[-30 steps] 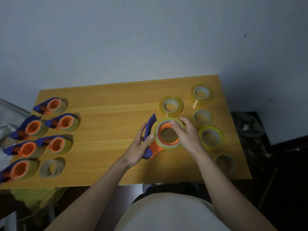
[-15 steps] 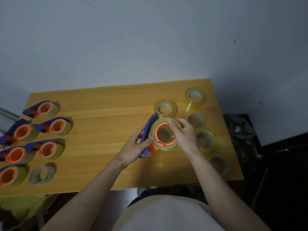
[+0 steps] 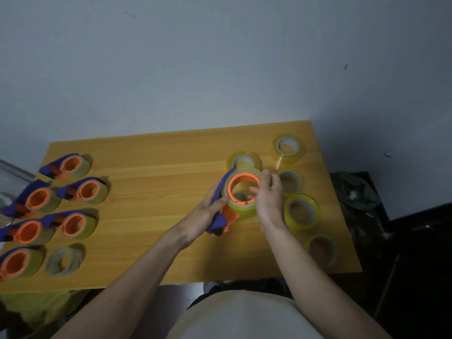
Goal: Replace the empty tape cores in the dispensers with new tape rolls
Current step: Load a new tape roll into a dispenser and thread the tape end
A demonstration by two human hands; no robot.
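Plain grey wall is backing a wooden tabletop (image 3: 151,182) where a person is working. Their left hand (image 3: 203,214) is wrapping its fingers shut around the blue handle of a dispenser (image 3: 221,216), holding it over the middle-right of the tabletop. A yellow tape roll (image 3: 242,206) is sitting around the dispenser's orange hub. The right hand (image 3: 267,196) is resting against the roll's right side, fingers loosely curled; whether they are pinching the roll or a tape end I cannot tell. Five spare rolls (image 3: 302,211) are lying to the right, six loaded dispensers (image 3: 84,190) and one bare core (image 3: 64,261) at far left. If the roll is sitting crooked on the hub, it could slip off when the dispenser is tilted.
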